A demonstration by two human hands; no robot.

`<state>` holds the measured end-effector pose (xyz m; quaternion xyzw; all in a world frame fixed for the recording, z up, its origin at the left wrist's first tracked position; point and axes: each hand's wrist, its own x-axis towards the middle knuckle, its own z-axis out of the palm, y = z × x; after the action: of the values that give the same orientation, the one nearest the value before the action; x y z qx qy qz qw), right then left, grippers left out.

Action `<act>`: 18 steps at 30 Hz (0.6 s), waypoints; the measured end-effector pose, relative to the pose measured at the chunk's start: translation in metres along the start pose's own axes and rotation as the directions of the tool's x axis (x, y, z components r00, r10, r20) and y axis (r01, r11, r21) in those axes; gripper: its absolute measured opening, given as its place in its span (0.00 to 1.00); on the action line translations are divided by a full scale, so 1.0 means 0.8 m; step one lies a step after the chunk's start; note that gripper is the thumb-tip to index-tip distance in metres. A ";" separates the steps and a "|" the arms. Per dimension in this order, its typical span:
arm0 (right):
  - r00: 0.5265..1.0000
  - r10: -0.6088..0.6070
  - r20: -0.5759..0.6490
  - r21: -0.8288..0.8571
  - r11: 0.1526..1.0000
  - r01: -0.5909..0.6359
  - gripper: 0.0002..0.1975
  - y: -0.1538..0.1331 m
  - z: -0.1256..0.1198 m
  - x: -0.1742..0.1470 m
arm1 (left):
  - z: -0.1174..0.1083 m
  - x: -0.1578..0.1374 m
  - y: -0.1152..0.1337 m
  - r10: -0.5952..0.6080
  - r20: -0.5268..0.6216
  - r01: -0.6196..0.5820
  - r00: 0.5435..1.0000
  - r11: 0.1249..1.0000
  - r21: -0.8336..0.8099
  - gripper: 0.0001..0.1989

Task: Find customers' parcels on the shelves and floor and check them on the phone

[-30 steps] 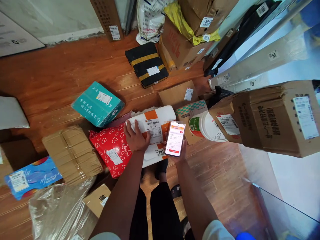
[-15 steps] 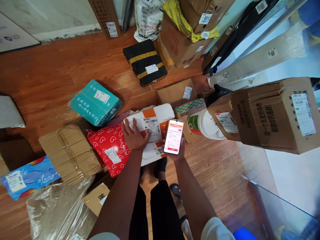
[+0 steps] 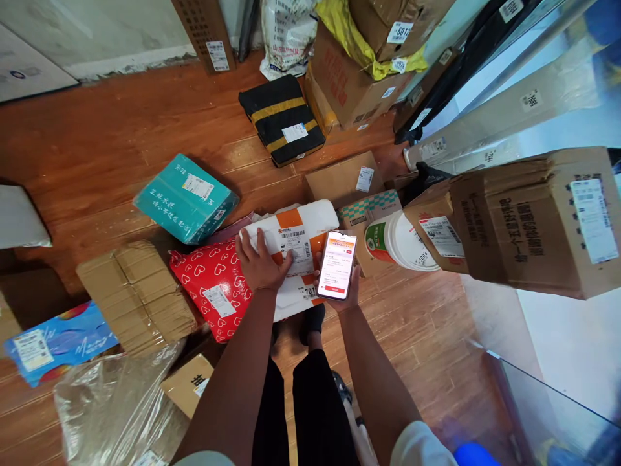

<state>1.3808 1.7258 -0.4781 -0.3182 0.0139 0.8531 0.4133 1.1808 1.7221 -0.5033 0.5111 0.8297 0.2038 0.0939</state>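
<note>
My left hand (image 3: 262, 262) lies flat with fingers spread on a white and orange parcel (image 3: 310, 217) that bears a barcode label. In my right hand (image 3: 350, 294) is a smartphone (image 3: 337, 266), its lit screen facing up over the parcel's right end. A red heart-patterned mailer bag (image 3: 213, 268) lies against the parcel's left side, close to my left wrist. Right of the phone, a white tub (image 3: 402, 241) with a green label rests tilted beside a carton with a teal check pattern (image 3: 367, 210).
Around me are a teal box (image 3: 187, 199), a taped brown carton (image 3: 138, 294), a blue box (image 3: 63, 346) and a black parcel with yellow tape (image 3: 282, 121). A large brown box (image 3: 533, 220) stands at the right. A glass panel edge (image 3: 548, 382) is at lower right.
Both hands, the parcel and the phone stay nearly where they were. Behind my legs at the bottom, another person's foot has shifted slightly.
</note>
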 end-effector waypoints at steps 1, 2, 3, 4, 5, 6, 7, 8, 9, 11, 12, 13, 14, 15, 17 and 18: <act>1.000 -0.004 -0.011 -0.007 1.000 0.003 0.39 0.000 0.001 0.000 | 0.000 0.000 0.000 -0.003 0.004 0.003 1.000 1.000 0.003 0.48; 1.000 -0.006 -0.021 -0.013 1.000 0.006 0.39 0.000 0.001 0.000 | -0.001 0.000 0.001 -0.006 0.008 0.006 1.000 1.000 0.007 0.49; 1.000 -0.006 -0.030 -0.017 1.000 0.006 0.39 0.000 0.002 0.000 | -0.001 0.001 0.001 -0.008 0.011 0.007 1.000 1.000 0.012 0.49; 0.999 -0.008 -0.036 -0.019 1.000 0.007 0.38 0.000 0.002 0.000 | -0.001 0.001 0.001 -0.009 0.013 0.009 1.000 1.000 0.015 0.49; 0.999 -0.008 -0.039 -0.020 1.000 0.007 0.38 0.000 0.002 0.000 | -0.002 0.001 0.001 -0.008 0.014 0.008 1.000 1.000 0.017 0.49; 0.999 -0.007 -0.039 -0.019 1.000 0.006 0.38 -0.001 0.002 0.000 | -0.002 0.000 0.001 -0.005 0.014 0.005 1.000 1.000 0.016 0.49; 0.999 -0.003 -0.033 -0.017 1.000 0.003 0.38 -0.001 0.002 0.000 | -0.002 0.000 0.001 -0.001 0.012 0.000 1.000 1.000 0.012 0.48; 1.000 0.001 -0.024 -0.013 1.000 -0.001 0.38 -0.001 0.001 0.000 | -0.003 0.000 0.001 0.005 0.008 -0.005 1.000 1.000 0.007 0.47; 1.000 0.004 -0.014 -0.008 1.000 -0.004 0.39 -0.001 0.000 0.000 | -0.003 0.000 0.001 0.012 0.005 -0.012 1.000 1.000 0.001 0.45; 1.000 0.013 0.003 0.000 1.000 -0.013 0.40 -0.001 -0.001 0.000 | -0.003 0.000 0.001 0.020 0.000 -0.020 1.000 1.000 -0.004 0.43; 1.000 0.018 0.008 0.002 1.000 -0.018 0.40 -0.001 -0.002 0.000 | -0.004 0.000 0.002 0.022 0.000 -0.022 1.000 1.000 -0.002 0.42; 1.000 0.022 0.010 0.004 1.000 -0.022 0.41 -0.001 -0.002 0.000 | -0.004 0.000 0.002 0.022 0.002 -0.022 1.000 1.000 0.000 0.42; 1.000 0.026 0.010 0.005 1.000 -0.026 0.41 -0.001 -0.003 0.000 | -0.004 0.000 0.002 0.020 0.004 -0.020 1.000 1.000 0.001 0.42; 1.000 0.029 0.007 0.004 1.000 -0.029 0.41 -0.002 -0.003 0.000 | -0.004 0.000 0.001 0.017 0.006 -0.017 1.000 1.000 0.000 0.42; 1.000 0.031 -0.003 0.002 1.000 -0.031 0.42 -0.002 -0.003 0.000 | -0.004 0.000 0.001 0.012 0.010 -0.012 1.000 1.000 -0.012 0.42; 0.999 0.031 -0.008 0.000 1.000 -0.031 0.42 -0.002 -0.004 0.000 | -0.004 0.000 0.001 0.012 0.010 -0.011 1.000 1.000 -0.019 0.42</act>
<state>1.3836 1.7260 -0.4800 -0.3213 0.0208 0.8582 0.3999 1.1802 1.7212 -0.5005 0.5160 0.8242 0.2097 0.1020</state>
